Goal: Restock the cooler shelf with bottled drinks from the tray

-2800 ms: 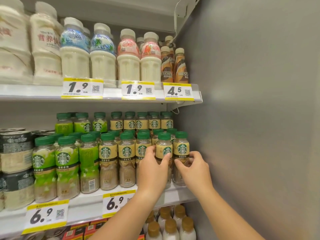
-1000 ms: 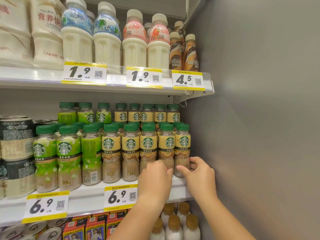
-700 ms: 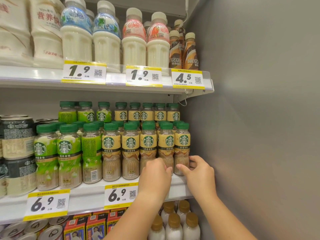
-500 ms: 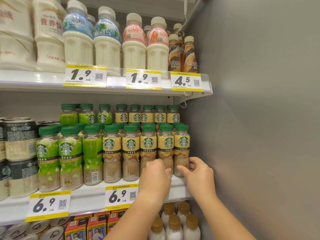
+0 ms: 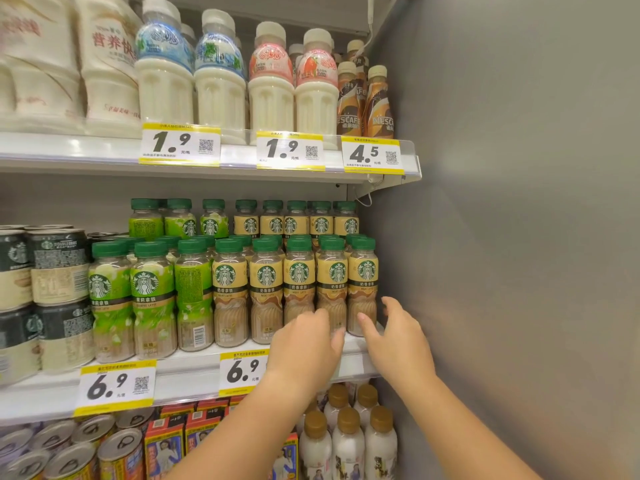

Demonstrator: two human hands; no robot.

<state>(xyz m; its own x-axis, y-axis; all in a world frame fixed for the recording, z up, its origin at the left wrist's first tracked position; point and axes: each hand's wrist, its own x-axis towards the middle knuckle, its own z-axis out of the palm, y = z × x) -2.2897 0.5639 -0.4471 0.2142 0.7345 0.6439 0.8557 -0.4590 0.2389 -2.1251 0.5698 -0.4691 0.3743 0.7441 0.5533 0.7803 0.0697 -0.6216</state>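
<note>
Both hands raised at shelf [image 5: 194, 370] right end, near front edge. Left hand [image 5: 306, 344] loosely curled, empty, knuckles just before the yellow-label bottles [image 5: 332, 289] (contact unclear). Right hand [image 5: 398, 336] open, fingers spread, beside rightmost bottle [image 5: 362, 289], gripping nothing. Bottles upright in front row by the grey side wall [image 5: 502, 237]. Green-label bottles [image 5: 149, 299] toward left.

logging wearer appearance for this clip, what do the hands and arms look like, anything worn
Two bare hands, the left hand and right hand, on bare forearms. No sleeves, gloves, watch, rings or bands show anywhere up to the frame's bottom edge. Fingernails look short and unpainted. Nothing is marked on them.
</note>
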